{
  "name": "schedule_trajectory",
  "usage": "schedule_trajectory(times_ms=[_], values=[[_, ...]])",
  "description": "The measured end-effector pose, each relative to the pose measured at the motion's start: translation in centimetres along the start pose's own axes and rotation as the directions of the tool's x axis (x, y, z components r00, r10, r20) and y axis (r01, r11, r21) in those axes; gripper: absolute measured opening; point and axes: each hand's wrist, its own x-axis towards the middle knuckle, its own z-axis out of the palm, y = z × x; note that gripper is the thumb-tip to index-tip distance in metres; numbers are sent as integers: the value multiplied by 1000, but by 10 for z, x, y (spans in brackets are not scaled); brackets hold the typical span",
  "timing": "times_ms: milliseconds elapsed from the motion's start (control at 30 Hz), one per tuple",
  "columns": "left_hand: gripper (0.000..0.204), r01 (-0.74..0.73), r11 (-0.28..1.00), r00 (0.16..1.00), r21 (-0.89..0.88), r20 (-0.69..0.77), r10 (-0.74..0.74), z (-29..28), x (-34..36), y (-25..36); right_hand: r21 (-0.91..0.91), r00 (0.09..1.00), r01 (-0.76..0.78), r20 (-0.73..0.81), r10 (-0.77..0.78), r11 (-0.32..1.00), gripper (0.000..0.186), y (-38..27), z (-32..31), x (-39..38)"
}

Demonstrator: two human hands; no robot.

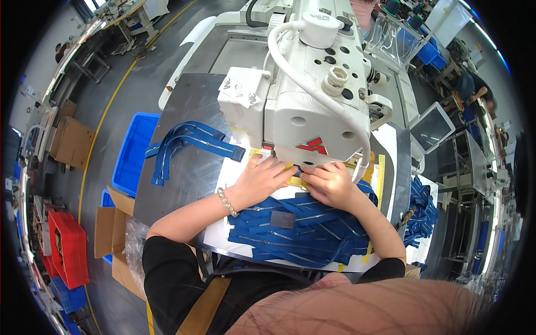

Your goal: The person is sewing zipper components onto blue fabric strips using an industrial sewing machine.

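Note:
In front of a large white industrial sewing machine [318, 125], both my hands rest under its head. My left hand [261, 180] lies flat with fingers stretched out over a yellow template piece [294, 181]. From the other side, my right hand [333, 184] reaches in, fingers extended and pressing at the same spot; its fingertips are partly hidden. A bit of blue fabric shows between the two hands. Just below them is a layered pile of blue zippers [301, 226], with a small dark grey square plate [282, 220] on top.
More blue zippers [192, 139] lie on the grey metal table [167, 206] at left; another heap [421, 209] sits at right. A blue bin [134, 153], an open cardboard box [110, 229] and a red crate [70, 248] stand left. A tilted screen [434, 127] is on the right.

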Motion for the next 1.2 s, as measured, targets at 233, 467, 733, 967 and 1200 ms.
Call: schedule_trajectory(times_ms=[233, 467, 733, 967, 1200], values=[[46, 0, 1000, 1000, -4, 18, 0, 1, -2, -1, -207, 999, 20, -32, -27, 978, 34, -10, 7, -13], [46, -8, 1000, 1000, -10, 14, 8, 1, 0, 0, -41, 995, -86, -51, 84, 995, 36, -14, 2, -17], [45, 23, 999, 999, -38, 34, -21, 2, 3, -1, 42, 991, -124, -36, 126, 991, 33, -11, 2, -17], [48, 42, 998, 998, -42, 46, -40, 2, 0, 0, 62, 989, -133, -50, 136, 989, 32, -12, 3, -17], [48, 52, 997, 998, -50, 43, -50, 0, 0, 1, 54, 990, -135, -36, 137, 989, 35, -11, 2, -17]])
